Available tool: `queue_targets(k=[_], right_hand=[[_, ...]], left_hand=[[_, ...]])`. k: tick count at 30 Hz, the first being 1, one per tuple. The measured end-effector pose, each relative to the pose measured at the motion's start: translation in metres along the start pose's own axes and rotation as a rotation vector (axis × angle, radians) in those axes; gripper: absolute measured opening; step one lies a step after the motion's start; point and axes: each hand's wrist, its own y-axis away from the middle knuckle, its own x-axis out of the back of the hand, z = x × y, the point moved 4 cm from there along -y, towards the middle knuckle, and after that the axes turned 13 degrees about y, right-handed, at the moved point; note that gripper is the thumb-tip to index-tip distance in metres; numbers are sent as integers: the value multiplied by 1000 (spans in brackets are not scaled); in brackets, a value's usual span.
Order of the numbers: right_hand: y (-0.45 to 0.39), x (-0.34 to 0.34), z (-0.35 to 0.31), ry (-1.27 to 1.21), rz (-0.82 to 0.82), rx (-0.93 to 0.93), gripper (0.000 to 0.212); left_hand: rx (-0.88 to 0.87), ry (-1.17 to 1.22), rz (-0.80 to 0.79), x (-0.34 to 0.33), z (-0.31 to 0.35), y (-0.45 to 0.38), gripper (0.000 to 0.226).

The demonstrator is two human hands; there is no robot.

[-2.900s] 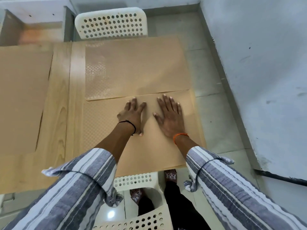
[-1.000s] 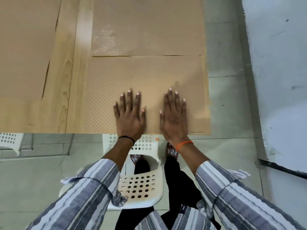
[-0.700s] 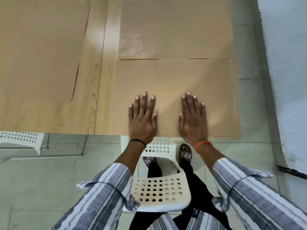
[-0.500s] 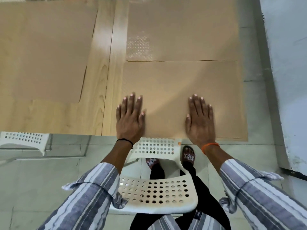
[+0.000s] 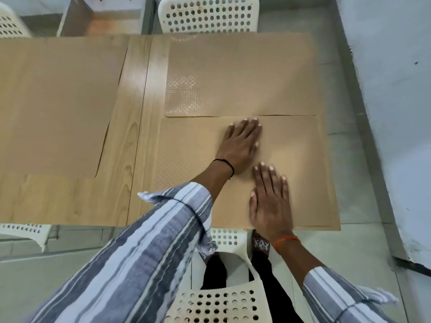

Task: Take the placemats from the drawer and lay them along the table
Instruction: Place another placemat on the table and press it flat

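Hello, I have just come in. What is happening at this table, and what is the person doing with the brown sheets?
A person in striped sleeves is laying tan placemats on a wooden table. Both hands lie flat and open on the nearest placemat: the left hand further in, the right hand near the table edge, seemingly smoothing it. Another placemat lies just beyond, and a third covers the left side. White perforated chairs stand around.

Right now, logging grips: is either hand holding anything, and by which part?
Nothing is held. Both hands, left and right, lie flat, open, on the near placemat.
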Motion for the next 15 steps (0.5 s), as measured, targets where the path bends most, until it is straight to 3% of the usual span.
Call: queue_targets(k=[4, 15], right_hand=[[-1, -1, 1, 10, -12, 5, 66], [0, -6, 1, 17, -17, 9, 64]], left_hand=[[39, -71, 82, -7, -26, 19, 61], [417, 25, 313, 29, -125, 112, 61]])
